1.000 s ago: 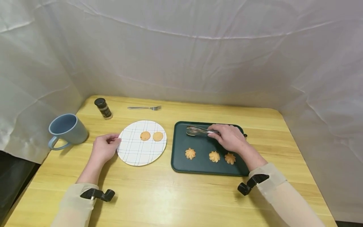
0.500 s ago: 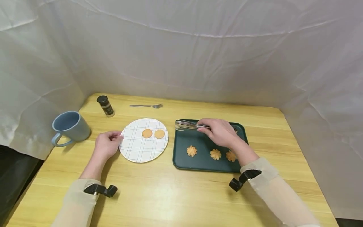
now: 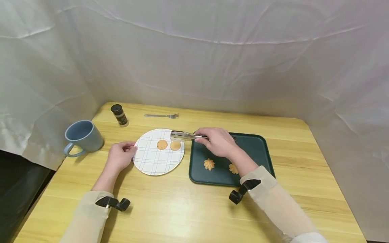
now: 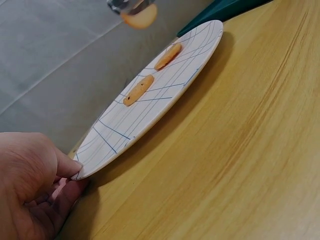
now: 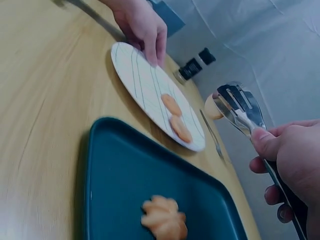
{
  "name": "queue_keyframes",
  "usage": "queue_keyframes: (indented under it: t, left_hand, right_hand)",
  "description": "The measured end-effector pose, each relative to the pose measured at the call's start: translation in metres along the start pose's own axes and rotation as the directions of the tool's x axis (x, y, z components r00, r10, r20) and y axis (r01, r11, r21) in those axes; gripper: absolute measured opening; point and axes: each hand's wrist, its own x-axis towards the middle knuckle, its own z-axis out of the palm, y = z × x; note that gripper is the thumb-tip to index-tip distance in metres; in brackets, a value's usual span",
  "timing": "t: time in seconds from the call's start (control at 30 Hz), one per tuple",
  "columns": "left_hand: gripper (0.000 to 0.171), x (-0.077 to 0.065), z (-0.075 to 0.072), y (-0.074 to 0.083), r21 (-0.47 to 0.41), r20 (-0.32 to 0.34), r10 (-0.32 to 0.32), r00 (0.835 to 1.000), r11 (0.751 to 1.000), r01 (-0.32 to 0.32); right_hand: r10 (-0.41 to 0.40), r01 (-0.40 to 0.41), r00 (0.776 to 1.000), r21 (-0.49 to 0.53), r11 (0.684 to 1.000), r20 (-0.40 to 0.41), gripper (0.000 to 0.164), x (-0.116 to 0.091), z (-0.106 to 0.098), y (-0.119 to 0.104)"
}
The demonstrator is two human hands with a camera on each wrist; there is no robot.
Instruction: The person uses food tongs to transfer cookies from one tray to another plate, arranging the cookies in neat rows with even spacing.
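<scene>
My right hand (image 3: 217, 141) grips metal tongs (image 3: 185, 136), whose head hangs over the right edge of the white checked plate (image 3: 155, 163). A round cookie (image 5: 213, 107) is pinched in the tongs, seen in both wrist views. Two flat round cookies lie on the plate, a left one (image 3: 162, 144) and a right one (image 3: 175, 145). With thumb and fingers my left hand (image 3: 121, 156) pinches the plate's left rim. Flower-shaped cookies (image 3: 209, 164) sit on the dark green tray (image 3: 255, 148); my right forearm covers part of the tray.
On the left stands a blue mug (image 3: 86, 138). Behind the plate are a black-capped shaker (image 3: 120, 115) and a fork (image 3: 162, 116) lying flat. A pale cloth (image 3: 212, 74) hangs around the back and sides of the wooden table (image 3: 170, 209).
My right hand has carried the tongs left, from above the tray to over the plate's right edge. The left hand still holds the plate's rim. The whole head view has shifted slightly.
</scene>
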Motion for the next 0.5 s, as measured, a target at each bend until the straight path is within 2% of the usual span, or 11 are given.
queue_keyframes:
  t: [0.5]
  left_hand:
    - [0.033,0.0,0.001,0.002,0.003,0.006,-0.009,1.0,1.0,0.009]
  right_hand:
    - [-0.023,0.021,0.998,0.026,0.999,0.063,0.036,0.034,0.025,-0.034]
